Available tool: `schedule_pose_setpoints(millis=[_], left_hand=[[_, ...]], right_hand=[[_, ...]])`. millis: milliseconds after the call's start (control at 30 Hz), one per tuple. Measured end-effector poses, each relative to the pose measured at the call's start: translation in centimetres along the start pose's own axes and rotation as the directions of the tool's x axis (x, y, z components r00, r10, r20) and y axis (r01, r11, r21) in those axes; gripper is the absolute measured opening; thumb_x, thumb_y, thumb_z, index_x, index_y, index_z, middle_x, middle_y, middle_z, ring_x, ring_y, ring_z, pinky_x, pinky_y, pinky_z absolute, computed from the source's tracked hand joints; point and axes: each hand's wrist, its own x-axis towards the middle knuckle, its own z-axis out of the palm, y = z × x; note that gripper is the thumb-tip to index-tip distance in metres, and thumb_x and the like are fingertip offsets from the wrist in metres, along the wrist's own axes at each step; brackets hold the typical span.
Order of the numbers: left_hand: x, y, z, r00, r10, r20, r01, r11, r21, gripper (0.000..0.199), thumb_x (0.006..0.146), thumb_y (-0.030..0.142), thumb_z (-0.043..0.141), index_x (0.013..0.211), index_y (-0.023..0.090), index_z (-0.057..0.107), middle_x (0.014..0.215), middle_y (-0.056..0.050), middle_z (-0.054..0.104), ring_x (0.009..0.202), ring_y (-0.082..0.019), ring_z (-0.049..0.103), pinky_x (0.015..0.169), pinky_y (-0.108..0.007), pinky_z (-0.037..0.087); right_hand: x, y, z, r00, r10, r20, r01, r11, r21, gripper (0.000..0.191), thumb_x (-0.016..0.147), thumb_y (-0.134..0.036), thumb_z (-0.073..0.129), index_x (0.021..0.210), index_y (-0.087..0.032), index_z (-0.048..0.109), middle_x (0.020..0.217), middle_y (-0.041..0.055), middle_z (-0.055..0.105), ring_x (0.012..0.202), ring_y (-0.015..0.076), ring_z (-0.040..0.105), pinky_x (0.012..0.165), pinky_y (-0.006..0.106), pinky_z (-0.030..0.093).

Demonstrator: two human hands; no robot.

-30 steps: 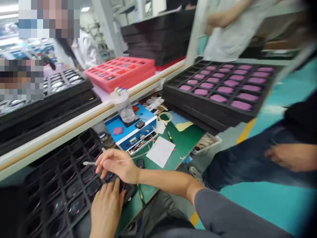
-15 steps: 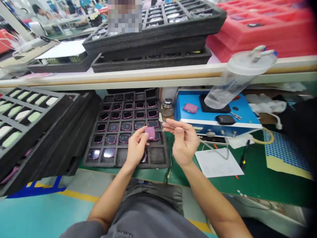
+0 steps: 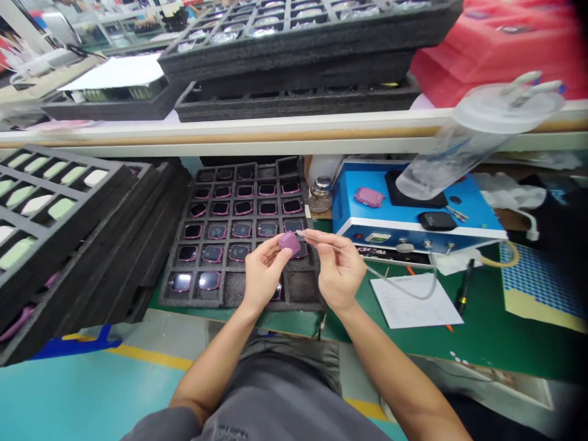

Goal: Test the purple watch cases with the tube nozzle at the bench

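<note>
Between the thumb and fingers of my left hand [image 3: 263,272] is a small purple watch case [image 3: 289,243], its plain face turned up. My right hand [image 3: 340,274] pinches a thin clear tube [image 3: 404,291] like a pen. The tube's pale tip [image 3: 299,233] is at the upper right edge of the case; whether it touches or enters a hole is too small to tell. Below both hands lies a black foam tray [image 3: 257,300] with purple-framed watches in many compartments. From my right hand the tube loops back toward a blue machine [image 3: 362,222].
Stacked foam trays [image 3: 151,226] lean at the left. A shelf edge [image 3: 257,138] crosses above the bench. On the machine stand a clear canister [image 3: 436,165], a purple case [image 3: 369,196] and a black case [image 3: 437,220]. Papers [image 3: 416,300] and a pen [image 3: 465,288] lie at the right.
My hands have come together: the tube's tip has moved to the watch case's upper edge, and the case has tilted. The camera view has shifted slightly.
</note>
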Motion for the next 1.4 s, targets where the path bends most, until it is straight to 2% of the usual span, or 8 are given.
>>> schedule_pose_setpoints(millis=[100, 367, 700, 1100, 1400], left_hand=[[-0.16, -0.08, -0.01, 1.000, 0.008, 0.009, -0.008, 1.000, -0.001, 0.042, 0.081, 0.034, 0.085, 0.118, 0.016, 0.079, 0.116, -0.012, 0.080, 0.103, -0.023, 0.078, 0.098, -0.035, 0.062], [-0.32, -0.08, 0.06, 1.000, 0.022, 0.020, -0.023, 0.999, 0.030, 0.039, 0.082, 0.034, 0.084, 0.118, 0.018, 0.080, 0.116, -0.010, 0.080, 0.103, -0.024, 0.078, 0.098, -0.036, 0.063], [-0.29, -0.06, 0.21, 0.999, 0.033, 0.022, -0.035, 0.995, 0.095, 0.039, 0.083, 0.034, 0.084, 0.119, 0.019, 0.080, 0.115, -0.009, 0.080, 0.099, -0.023, 0.078, 0.094, -0.034, 0.064], [-0.36, -0.09, 0.19, 1.000, 0.010, 0.011, -0.011, 0.996, 0.088, 0.041, 0.082, 0.035, 0.085, 0.120, 0.019, 0.080, 0.117, -0.009, 0.080, 0.101, -0.024, 0.078, 0.095, -0.035, 0.063], [-0.37, -0.22, 0.15, 1.000, 0.015, 0.018, -0.016, 0.996, 0.087, 0.039, 0.083, 0.031, 0.084, 0.120, 0.020, 0.080, 0.118, -0.008, 0.080, 0.102, -0.023, 0.078, 0.096, -0.034, 0.062]], right_hand=[[-0.33, 0.37, 0.12, 1.000, 0.016, 0.004, -0.016, 1.000, -0.009, 0.013, 0.102, -0.028, 0.064, 0.108, -0.022, 0.074, 0.101, 0.0047, 0.081, 0.094, 0.0188, 0.079, 0.091, 0.036, 0.066], [-0.67, 1.07, -0.08, 0.998, 0.001, 0.066, 0.000, 1.000, -0.020, 0.016, 0.104, -0.030, 0.058, 0.109, -0.025, 0.072, 0.107, 0.0055, 0.079, 0.103, 0.0212, 0.077, 0.092, 0.041, 0.066], [-0.44, 0.67, -0.07, 0.999, 0.004, 0.051, -0.002, 0.999, -0.042, 0.017, 0.104, -0.027, 0.058, 0.107, -0.027, 0.074, 0.107, 0.0042, 0.079, 0.104, 0.0222, 0.077, 0.093, 0.043, 0.066], [-0.45, 0.71, -0.05, 0.999, 0.021, 0.040, -0.018, 0.998, -0.063, 0.018, 0.104, -0.034, 0.058, 0.103, -0.025, 0.074, 0.105, 0.0054, 0.079, 0.103, 0.0230, 0.077, 0.092, 0.044, 0.066], [-0.42, 0.68, -0.14, 0.998, 0.017, 0.054, -0.013, 0.998, -0.067, 0.017, 0.105, -0.029, 0.057, 0.104, -0.025, 0.074, 0.105, 0.0052, 0.079, 0.103, 0.0223, 0.077, 0.093, 0.042, 0.066]])
